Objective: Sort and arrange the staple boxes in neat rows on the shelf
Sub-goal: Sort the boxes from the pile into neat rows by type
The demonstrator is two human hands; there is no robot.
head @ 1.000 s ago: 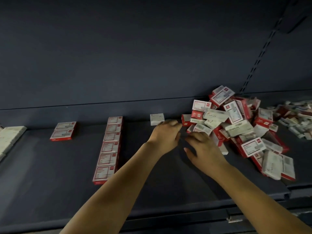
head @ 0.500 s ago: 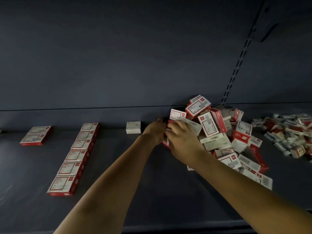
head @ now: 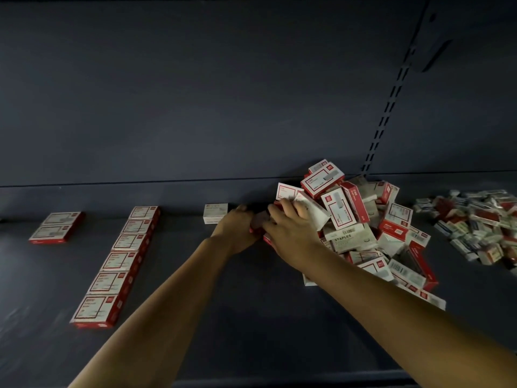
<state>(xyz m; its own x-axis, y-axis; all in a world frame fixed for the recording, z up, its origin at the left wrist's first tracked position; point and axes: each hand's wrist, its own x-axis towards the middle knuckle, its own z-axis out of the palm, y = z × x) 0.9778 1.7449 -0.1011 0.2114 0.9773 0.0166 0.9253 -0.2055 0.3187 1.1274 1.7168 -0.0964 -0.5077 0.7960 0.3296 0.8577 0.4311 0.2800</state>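
Both hands meet at the left edge of the pile of staple boxes [head: 361, 219] on the shelf [head: 251, 317]. The right hand [head: 291, 233] grasps a white box [head: 310, 204]; the left hand [head: 235, 231] curls around a red box [head: 258, 224]. Left of the pile lie a lone white box [head: 215, 213], a row of red boxes [head: 117, 264] and a pair of boxes [head: 56, 227].

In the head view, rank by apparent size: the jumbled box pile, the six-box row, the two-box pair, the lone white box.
1. Pile
2. Row
3. Pair
4. White box

The row's near end looks enlarged by nearness.
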